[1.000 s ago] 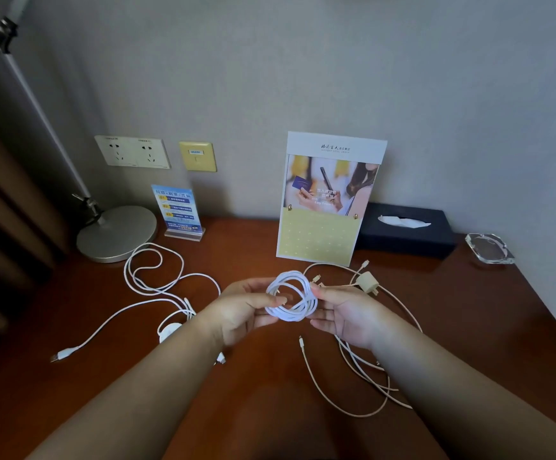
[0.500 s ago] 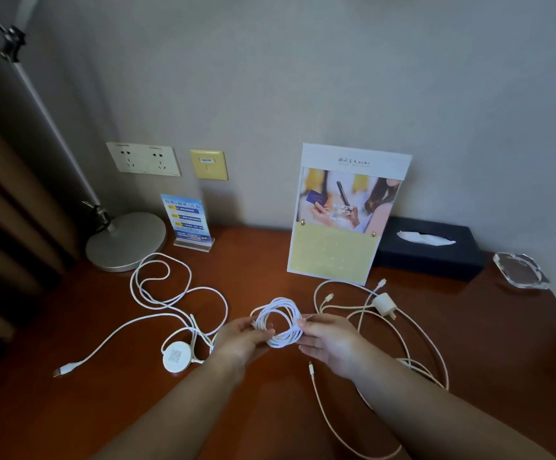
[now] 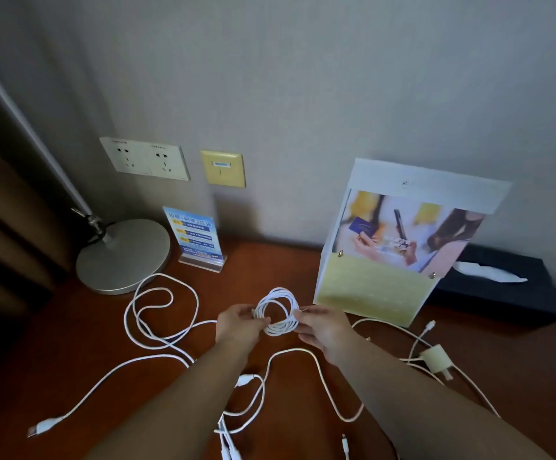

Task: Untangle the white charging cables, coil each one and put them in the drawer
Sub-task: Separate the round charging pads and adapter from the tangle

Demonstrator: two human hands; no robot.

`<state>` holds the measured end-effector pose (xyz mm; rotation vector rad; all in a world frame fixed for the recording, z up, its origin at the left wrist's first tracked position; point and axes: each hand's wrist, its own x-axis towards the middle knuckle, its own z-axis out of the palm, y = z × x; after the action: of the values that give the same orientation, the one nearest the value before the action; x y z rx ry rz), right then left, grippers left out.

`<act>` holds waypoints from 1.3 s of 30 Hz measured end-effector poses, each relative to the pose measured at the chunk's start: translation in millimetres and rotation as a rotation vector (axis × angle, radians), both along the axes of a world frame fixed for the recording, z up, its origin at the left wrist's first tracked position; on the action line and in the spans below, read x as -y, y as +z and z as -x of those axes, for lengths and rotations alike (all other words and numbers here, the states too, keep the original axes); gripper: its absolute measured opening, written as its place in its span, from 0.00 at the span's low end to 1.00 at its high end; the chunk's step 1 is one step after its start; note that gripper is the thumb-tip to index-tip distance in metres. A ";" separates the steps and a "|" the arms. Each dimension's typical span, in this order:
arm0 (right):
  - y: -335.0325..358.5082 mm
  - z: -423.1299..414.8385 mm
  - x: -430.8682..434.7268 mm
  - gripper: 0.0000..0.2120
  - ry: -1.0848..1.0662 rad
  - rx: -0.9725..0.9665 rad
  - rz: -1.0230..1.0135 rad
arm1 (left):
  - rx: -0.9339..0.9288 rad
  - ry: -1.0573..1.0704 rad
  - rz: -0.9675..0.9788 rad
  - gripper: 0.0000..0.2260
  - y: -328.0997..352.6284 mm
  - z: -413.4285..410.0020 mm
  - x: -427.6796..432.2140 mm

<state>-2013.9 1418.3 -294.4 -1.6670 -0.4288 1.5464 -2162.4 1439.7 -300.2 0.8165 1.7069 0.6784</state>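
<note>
Head view: both hands are raised just above a reddish-brown wooden counter [image 3: 71,343], close together, with a small coil of white charging cable [image 3: 278,312] between them. The left hand [image 3: 240,327] pinches the coil's left side with thumb and curled fingers. The right hand [image 3: 326,330] grips its right side at the fingertips. The coil is several round turns stacked together, held roughly upright and clear of the counter, in front of the lower left corner of a tall printed card with a photo above a pale yellow panel [image 3: 399,247], which leans against the grey wall.

To the left, a loose white charging cable [image 3: 164,307] lies on the counter in wide overlapping loops, and one strand runs out to a white USB plug [image 3: 43,428] near the bottom left. More white strands cross under the forearms near the bottom edge; how they join cannot be told. To the right lies a cream-white cable [image 3: 306,351] in open curves, near a small cream adapter block [image 3: 436,358].

At the back stand a round grey metal lamp base [image 3: 122,255], a small blue sign in a clear stand [image 3: 195,235] and a black tissue box [image 3: 502,283]. On the wall are a white double socket [image 3: 144,159] and a yellow wall plate [image 3: 223,169].
</note>
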 end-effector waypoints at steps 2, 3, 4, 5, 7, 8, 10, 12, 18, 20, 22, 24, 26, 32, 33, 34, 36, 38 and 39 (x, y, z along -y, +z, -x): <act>-13.3 6.0 -10.8 0.06 0.025 0.058 0.021 | -0.131 -0.035 -0.005 0.21 -12.7 1.9 -6.4; -20.6 9.0 -14.1 0.07 0.037 0.088 0.038 | -0.196 -0.074 -0.016 0.21 -18.0 3.1 -6.8; -27.6 11.6 -15.9 0.07 0.045 0.115 0.057 | -0.266 -0.119 -0.033 0.21 -21.5 3.9 -6.1; -33.4 13.7 -16.9 0.07 0.049 0.138 0.079 | -0.323 -0.163 -0.048 0.20 -24.6 4.5 -5.3; -41.0 15.9 -18.2 0.06 0.052 0.177 0.119 | -0.390 -0.228 -0.070 0.21 -29.4 6.3 -6.2; -42.0 16.5 -19.2 0.06 0.052 0.192 0.138 | -0.411 -0.257 -0.073 0.21 -29.8 6.6 -7.7; -39.6 17.1 -21.7 0.08 0.054 0.224 0.176 | -0.431 -0.303 -0.070 0.23 -28.7 6.5 -9.7; -36.5 17.8 -21.9 0.09 0.075 0.279 0.186 | -0.434 -0.320 -0.070 0.25 -28.0 6.4 -9.8; -27.5 19.4 -11.6 0.05 0.167 0.410 0.036 | -0.419 -0.323 -0.112 0.20 -18.3 5.0 -1.4; -24.0 21.3 -10.0 0.07 0.193 0.470 -0.001 | -0.424 -0.318 -0.141 0.17 -12.9 5.3 0.6; -22.2 22.5 -9.7 0.13 0.205 0.483 -0.007 | -0.423 -0.302 -0.141 0.18 -11.1 8.2 2.2; -19.4 20.0 -9.0 0.17 0.228 0.524 -0.012 | -0.404 -0.280 -0.141 0.19 -11.0 13.2 4.0; -15.8 10.1 -3.6 0.19 0.271 0.619 -0.031 | -0.400 -0.259 -0.160 0.19 -10.9 18.6 8.1; -9.7 -48.1 75.4 0.14 0.427 1.149 -0.123 | -0.611 -0.549 -0.583 0.15 -20.3 12.2 61.3; -13.0 -55.1 90.1 0.14 0.436 1.188 -0.109 | -0.639 -0.680 -0.692 0.17 -21.9 4.6 74.5; -16.7 -60.0 103.6 0.15 0.449 1.189 -0.076 | -0.628 -0.859 -0.739 0.21 -21.8 -5.6 87.3; -23.0 -62.7 126.6 0.17 0.510 1.125 -0.016 | -0.615 -1.227 -0.630 0.30 -19.2 -27.6 109.1; -22.8 -58.8 145.7 0.16 0.593 1.087 -0.013 | -0.644 -1.455 -0.516 0.35 -19.5 -43.1 124.0; -21.3 -56.7 153.1 0.15 0.607 1.080 -0.014 | -0.671 -1.503 -0.503 0.34 -20.1 -48.6 129.4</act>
<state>-1957.2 1265.2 -315.7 -2.3924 -1.6026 0.8341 -2113.9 1310.2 -320.3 2.4535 0.9137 -0.3034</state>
